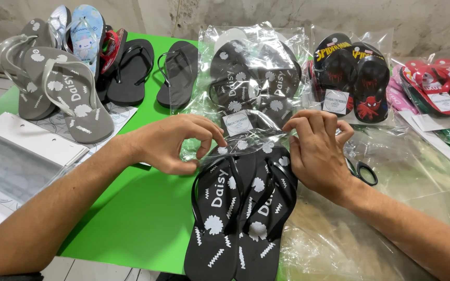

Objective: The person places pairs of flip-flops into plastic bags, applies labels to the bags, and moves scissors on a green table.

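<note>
Bagged black flip-flops (253,78) and scissors (363,170) are seen just beyond; the clear plastic bag (246,136) is pinched by left hand (170,143) and right hand (316,151) over the black daisy-print flip-flops (240,208) on the green table (131,208)

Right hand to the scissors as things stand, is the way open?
Probably yes. The scissors lie right beside the right hand, handles showing past the wrist, nothing on top. But its fingers are pinching the clear bag over the black flip-flops, so it would need to let go.
</note>
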